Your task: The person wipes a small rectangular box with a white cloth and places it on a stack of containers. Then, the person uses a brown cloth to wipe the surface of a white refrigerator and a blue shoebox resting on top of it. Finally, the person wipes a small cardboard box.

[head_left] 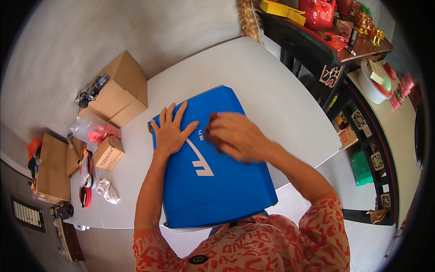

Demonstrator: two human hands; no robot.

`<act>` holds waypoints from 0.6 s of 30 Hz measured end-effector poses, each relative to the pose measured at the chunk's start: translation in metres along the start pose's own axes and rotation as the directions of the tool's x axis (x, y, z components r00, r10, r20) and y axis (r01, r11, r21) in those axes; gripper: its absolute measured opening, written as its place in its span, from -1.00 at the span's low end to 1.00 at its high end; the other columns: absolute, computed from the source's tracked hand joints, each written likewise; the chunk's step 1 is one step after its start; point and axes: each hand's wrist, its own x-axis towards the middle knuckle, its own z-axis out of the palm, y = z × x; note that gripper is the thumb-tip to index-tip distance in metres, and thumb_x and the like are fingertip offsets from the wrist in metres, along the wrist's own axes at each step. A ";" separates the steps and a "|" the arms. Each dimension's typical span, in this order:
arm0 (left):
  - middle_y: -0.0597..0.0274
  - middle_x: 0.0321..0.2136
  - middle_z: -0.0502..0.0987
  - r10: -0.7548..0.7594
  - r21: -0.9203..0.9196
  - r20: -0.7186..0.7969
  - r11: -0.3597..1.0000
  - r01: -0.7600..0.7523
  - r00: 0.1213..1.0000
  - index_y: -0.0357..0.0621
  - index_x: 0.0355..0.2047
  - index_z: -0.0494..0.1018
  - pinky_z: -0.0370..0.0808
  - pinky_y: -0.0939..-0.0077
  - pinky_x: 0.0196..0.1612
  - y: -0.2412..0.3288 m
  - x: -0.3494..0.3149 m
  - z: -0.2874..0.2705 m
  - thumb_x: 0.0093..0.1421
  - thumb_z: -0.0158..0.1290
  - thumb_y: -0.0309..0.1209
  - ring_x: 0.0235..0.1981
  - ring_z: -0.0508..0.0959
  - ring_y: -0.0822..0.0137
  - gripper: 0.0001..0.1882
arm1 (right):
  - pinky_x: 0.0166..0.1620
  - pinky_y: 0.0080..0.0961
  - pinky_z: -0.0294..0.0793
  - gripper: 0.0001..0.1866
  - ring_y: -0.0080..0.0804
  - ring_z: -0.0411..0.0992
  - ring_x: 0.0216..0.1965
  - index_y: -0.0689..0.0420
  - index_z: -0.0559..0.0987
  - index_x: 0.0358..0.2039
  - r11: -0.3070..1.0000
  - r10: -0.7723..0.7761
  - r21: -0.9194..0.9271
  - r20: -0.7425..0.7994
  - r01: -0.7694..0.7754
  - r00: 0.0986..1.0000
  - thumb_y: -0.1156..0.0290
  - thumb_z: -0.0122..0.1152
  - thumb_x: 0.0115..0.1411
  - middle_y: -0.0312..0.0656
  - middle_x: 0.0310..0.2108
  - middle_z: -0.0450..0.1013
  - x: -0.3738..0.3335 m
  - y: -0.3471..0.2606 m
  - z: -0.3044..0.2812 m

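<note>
A flat blue cardboard box (pixel 213 195) with white print lies on the white table, its near end reaching past the table edge toward me. My left hand (pixel 170 135) rests flat on the lid near its far left side, fingers spread. Over the middle of the lid is my right hand (pixel 238 136), blurred by motion, with its fingers closed round a dark reddish-brown, cloth-like bundle (pixel 211 128). Most of that bundle is hidden by the hand.
On the white table (pixel 290 113), a large carton (pixel 120 88) carries a black strapped item (pixel 93 90). Nearby are a small carton (pixel 108 153), a clear bag with red contents (pixel 97 131), tape rolls (pixel 86 195) and a white cloth (pixel 107 190). A dark cabinet (pixel 312 45) stands far right.
</note>
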 end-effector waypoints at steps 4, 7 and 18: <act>-0.01 0.32 0.00 -0.002 -0.057 0.041 0.998 0.004 0.999 0.23 0.28 0.14 -0.41 -0.45 0.20 0.006 0.003 -0.004 -0.06 -0.16 0.46 0.36 -0.14 -0.06 -0.03 | 0.20 -0.20 0.21 -0.58 -0.08 0.22 0.16 0.14 0.44 -0.01 0.959 0.130 0.267 -0.138 -0.090 0.982 0.44 0.16 0.07 -0.01 0.05 0.30 -0.065 -0.044 -0.016; -0.02 0.33 -0.05 -0.040 -0.059 0.089 0.997 0.045 0.995 0.11 0.29 0.13 -0.42 -0.46 0.19 0.020 0.003 -0.006 -0.11 -0.11 0.47 0.36 -0.17 -0.07 0.05 | 0.22 -0.20 0.16 -0.55 -0.07 0.13 0.23 0.13 0.33 0.12 0.667 0.500 0.678 -0.102 -0.307 0.860 0.42 0.04 0.19 -0.02 0.19 0.14 -0.094 -0.060 -0.009; 0.23 0.34 -0.03 0.301 -0.128 0.057 0.948 -0.292 0.952 0.47 0.23 0.20 -0.36 -0.46 0.21 0.049 -0.002 0.000 0.06 -0.15 0.35 0.36 -0.10 0.04 -0.26 | 0.26 -0.20 0.04 -0.36 -0.07 0.04 0.26 0.12 0.13 0.25 0.286 0.699 0.848 0.134 -0.446 0.703 -0.05 -0.27 0.33 0.04 0.24 0.01 -0.030 0.022 0.027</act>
